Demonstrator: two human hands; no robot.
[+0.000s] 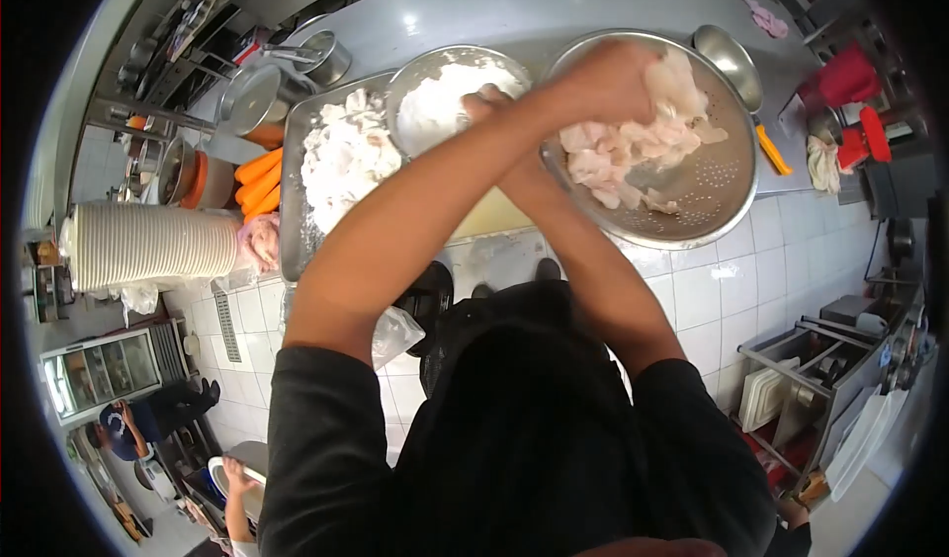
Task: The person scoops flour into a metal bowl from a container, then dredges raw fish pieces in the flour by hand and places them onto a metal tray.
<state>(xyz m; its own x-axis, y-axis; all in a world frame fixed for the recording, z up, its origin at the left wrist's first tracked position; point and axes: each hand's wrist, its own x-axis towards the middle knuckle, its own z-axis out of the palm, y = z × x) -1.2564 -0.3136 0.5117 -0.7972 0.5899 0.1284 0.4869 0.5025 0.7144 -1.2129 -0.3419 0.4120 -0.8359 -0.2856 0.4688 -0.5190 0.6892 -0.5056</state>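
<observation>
My forearms cross, the left above the right. My left hand (615,81) is closed on a pale slice of raw meat (675,85) over the perforated steel colander (727,186). More pale pink meat slices (618,167) lie in the colander under it. My right hand (484,102) is at the right side of a steel bowl (397,87) of white powder (435,102); my left forearm partly hides it, and its grip is unclear. Left of the bowl, a metal tray (295,216) holds white-coated pieces (346,157).
Carrots (259,181), a stack of pale containers (153,246) and steel pots (259,102) stand at the left. A ladle (730,68) and an orange-handled tool (774,152) lie beyond the colander. Another person (148,424) is at the lower left.
</observation>
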